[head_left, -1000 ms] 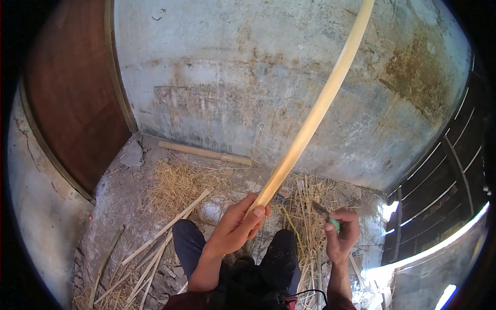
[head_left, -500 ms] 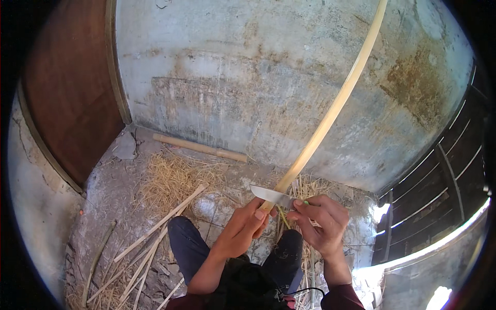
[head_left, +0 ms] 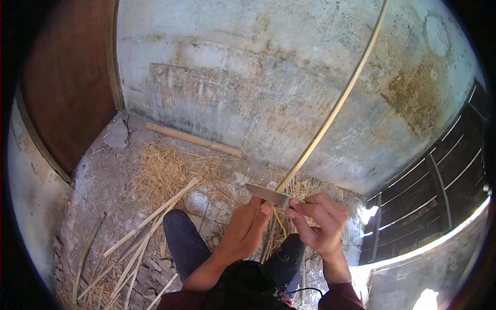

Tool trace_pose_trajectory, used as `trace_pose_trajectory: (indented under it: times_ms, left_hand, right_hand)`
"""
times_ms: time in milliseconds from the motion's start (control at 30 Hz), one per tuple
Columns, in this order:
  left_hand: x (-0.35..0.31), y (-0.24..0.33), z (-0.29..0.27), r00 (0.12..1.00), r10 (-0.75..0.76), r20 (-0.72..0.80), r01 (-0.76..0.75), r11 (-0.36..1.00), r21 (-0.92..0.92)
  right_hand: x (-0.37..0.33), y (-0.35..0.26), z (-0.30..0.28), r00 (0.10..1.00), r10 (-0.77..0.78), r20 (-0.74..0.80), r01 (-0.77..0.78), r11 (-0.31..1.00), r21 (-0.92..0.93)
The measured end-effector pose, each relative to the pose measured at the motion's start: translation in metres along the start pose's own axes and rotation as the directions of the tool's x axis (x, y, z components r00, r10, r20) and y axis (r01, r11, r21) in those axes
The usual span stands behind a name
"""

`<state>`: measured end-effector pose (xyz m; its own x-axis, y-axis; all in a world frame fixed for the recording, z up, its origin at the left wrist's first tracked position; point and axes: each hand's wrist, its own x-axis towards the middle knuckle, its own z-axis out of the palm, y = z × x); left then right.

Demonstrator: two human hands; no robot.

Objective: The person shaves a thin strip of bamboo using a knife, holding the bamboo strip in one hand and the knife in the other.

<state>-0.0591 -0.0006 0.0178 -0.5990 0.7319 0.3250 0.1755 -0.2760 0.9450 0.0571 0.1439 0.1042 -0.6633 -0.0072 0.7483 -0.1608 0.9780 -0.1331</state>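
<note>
A long pale strip that looks like split bamboo (head_left: pixel 330 119) rises from my hands and leans up to the right past the top of the view. Near its lower end my left hand (head_left: pixel 245 227) grips it, thumb along the near side. My right hand (head_left: pixel 321 219) is closed on a knife, its handle mostly hidden by the fingers. The knife's broad steel blade (head_left: pixel 266 193) lies across the strip just above my left thumb, its tip pointing left. A thin yellowish-green sliver (head_left: pixel 279 219) hangs below the blade between my hands.
Several split sticks (head_left: pixel 147 232) lie on the floor at the left, beside a heap of straw-like shavings (head_left: pixel 168 168). A bamboo pole (head_left: pixel 194 139) rests along the base of the stained wall (head_left: pixel 206 88). Dark slatted boards (head_left: pixel 434 181) stand at the right.
The strip has turned so that its narrower edge shows. The knife has shifted slightly left, its blade tilting more downward to the right. The whole view has shifted a little.
</note>
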Motion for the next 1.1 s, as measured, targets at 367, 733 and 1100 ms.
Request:
trace_pose_trajectory:
  times_ms: [367,733,1100]
  left_hand:
    - [-0.005,0.018,0.018,0.991,0.036,0.128,-0.012,0.984,-0.18]
    - [0.0,0.012,0.044,0.981,0.077,0.18,-0.103,0.985,0.138]
    - [0.0,0.0,0.06,0.983,0.022,0.184,-0.057,0.981,0.187]
  right_hand:
    - [-0.018,0.01,-0.016,0.999,-0.025,-0.035,0.028,0.996,0.087]
    - [-0.041,0.029,-0.035,1.0,0.012,-0.021,-0.01,0.997,0.079]
    - [-0.054,0.046,-0.031,0.999,-0.003,-0.039,0.007,0.996,0.094]
